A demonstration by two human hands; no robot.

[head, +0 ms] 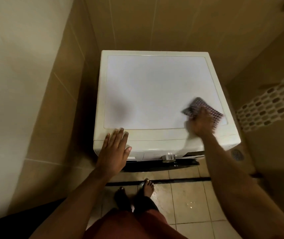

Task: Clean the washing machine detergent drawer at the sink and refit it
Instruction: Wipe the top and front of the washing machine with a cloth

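A white washing machine (155,87) stands against the tiled wall, seen from above. My left hand (114,150) lies flat with fingers spread on its front left corner, over the place where the drawer front sits; the drawer itself is hidden under the hand. My right hand (200,124), blurred, presses a dark patterned cloth (201,105) onto the lid's front right part. A silver dial (168,157) shows on the front panel below the lid edge.
Beige tiled walls close in behind and to the left. A white perforated basket (268,107) stands to the right of the machine. The floor tiles (186,204) near my bare feet look wet. A round floor drain (237,154) lies to the right.
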